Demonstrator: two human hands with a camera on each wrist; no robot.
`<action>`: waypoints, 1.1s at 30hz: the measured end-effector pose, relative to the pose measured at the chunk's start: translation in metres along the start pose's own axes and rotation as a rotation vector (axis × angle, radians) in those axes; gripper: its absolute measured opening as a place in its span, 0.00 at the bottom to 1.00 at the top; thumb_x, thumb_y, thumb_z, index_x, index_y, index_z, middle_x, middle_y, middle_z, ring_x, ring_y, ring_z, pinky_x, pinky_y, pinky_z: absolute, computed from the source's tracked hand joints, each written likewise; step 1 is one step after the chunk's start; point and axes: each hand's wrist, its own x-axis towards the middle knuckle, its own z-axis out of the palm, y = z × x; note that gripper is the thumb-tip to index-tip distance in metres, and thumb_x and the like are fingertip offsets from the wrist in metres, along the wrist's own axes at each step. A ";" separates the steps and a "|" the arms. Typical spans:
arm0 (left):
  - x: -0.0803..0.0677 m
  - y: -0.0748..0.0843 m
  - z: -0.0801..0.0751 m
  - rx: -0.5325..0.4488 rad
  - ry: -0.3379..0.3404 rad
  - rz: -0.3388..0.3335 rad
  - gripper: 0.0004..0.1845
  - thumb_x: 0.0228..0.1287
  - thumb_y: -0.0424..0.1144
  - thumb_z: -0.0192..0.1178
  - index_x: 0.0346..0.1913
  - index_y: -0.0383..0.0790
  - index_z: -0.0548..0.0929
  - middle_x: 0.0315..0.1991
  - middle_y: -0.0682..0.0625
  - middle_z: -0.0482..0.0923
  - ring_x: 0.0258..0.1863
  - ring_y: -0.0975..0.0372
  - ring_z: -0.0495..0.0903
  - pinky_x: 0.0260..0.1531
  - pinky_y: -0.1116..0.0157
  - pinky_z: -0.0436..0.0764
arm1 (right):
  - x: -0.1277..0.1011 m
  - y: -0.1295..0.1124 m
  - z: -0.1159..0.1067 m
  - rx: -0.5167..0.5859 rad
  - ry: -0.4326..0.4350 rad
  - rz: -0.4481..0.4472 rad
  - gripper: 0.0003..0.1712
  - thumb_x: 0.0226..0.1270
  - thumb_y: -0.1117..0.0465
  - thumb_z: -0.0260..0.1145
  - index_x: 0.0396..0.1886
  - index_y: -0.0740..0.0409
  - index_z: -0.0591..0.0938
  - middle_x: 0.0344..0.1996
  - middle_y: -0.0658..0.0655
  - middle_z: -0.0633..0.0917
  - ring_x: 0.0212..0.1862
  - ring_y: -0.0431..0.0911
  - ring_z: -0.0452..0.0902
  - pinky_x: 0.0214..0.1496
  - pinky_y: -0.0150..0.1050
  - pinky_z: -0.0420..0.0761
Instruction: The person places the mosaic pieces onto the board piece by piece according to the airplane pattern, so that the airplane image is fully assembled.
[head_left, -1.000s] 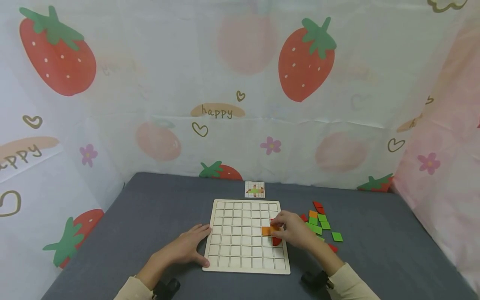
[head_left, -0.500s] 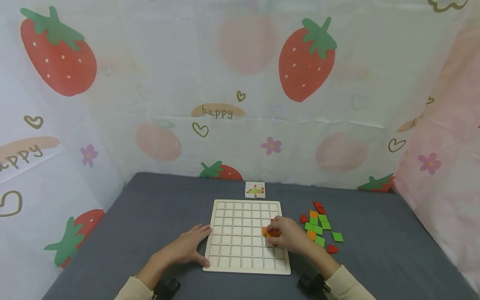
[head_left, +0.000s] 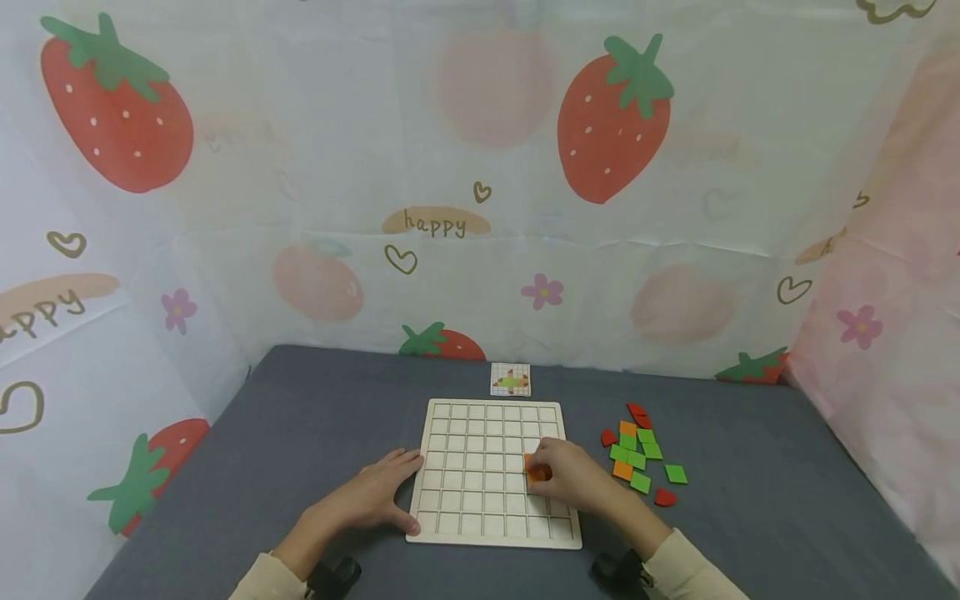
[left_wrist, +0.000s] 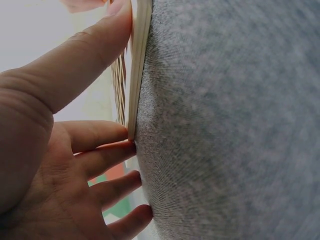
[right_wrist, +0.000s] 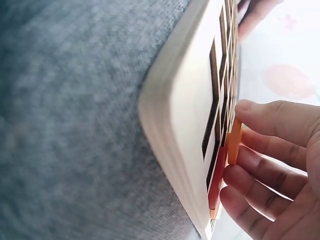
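A pale wooden grid board (head_left: 472, 483) lies flat on the table. My left hand (head_left: 371, 494) rests at its left side, fingers spread, with the thumb (left_wrist: 95, 47) and fingertips touching the board's edge. Over the right part of the grid, my right hand (head_left: 576, 477) pinches an orange square tile (right_wrist: 235, 142) between thumb and fingers, tilted close over the cells. A red piece (right_wrist: 216, 175) sits in the grid beside that tile in the right wrist view. From the head, this hand hides most of the pieces set at the board's right side.
Right of the board lie loose tiles: several green squares (head_left: 636, 460), orange squares (head_left: 627, 428) and red rounded pieces (head_left: 665, 497). Behind the board is a small pattern card (head_left: 510, 380). A strawberry-print cloth (head_left: 480, 292) hangs at the back of the grey table (head_left: 337, 408).
My right hand has shifted slightly left and nearer to me over the board, with the orange tile between its fingers. The left hand stays in place.
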 end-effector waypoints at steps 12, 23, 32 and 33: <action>0.001 0.001 0.001 0.005 -0.003 -0.008 0.51 0.37 0.53 0.71 0.66 0.35 0.61 0.68 0.42 0.58 0.69 0.46 0.51 0.60 0.41 0.56 | -0.001 0.001 0.001 0.002 -0.021 0.005 0.11 0.52 0.54 0.68 0.34 0.53 0.85 0.31 0.46 0.77 0.31 0.36 0.68 0.31 0.29 0.70; 0.000 0.002 0.002 -0.002 0.001 -0.007 0.50 0.38 0.52 0.71 0.66 0.35 0.61 0.68 0.41 0.58 0.69 0.46 0.51 0.60 0.41 0.56 | -0.002 0.002 0.004 0.006 0.002 0.006 0.10 0.51 0.56 0.69 0.33 0.53 0.85 0.29 0.45 0.77 0.30 0.35 0.67 0.30 0.27 0.70; -0.001 0.002 0.000 0.005 -0.002 -0.016 0.51 0.37 0.52 0.71 0.66 0.35 0.61 0.68 0.42 0.58 0.70 0.46 0.50 0.61 0.41 0.55 | 0.000 0.001 0.000 0.008 -0.019 -0.021 0.09 0.52 0.56 0.68 0.33 0.53 0.85 0.30 0.47 0.77 0.31 0.36 0.69 0.32 0.29 0.71; 0.000 0.002 0.000 0.006 -0.003 -0.017 0.51 0.37 0.52 0.71 0.66 0.35 0.61 0.68 0.42 0.58 0.69 0.46 0.50 0.61 0.41 0.55 | 0.000 0.001 0.000 0.005 -0.021 -0.020 0.09 0.52 0.56 0.68 0.33 0.53 0.85 0.30 0.47 0.77 0.31 0.36 0.69 0.32 0.29 0.71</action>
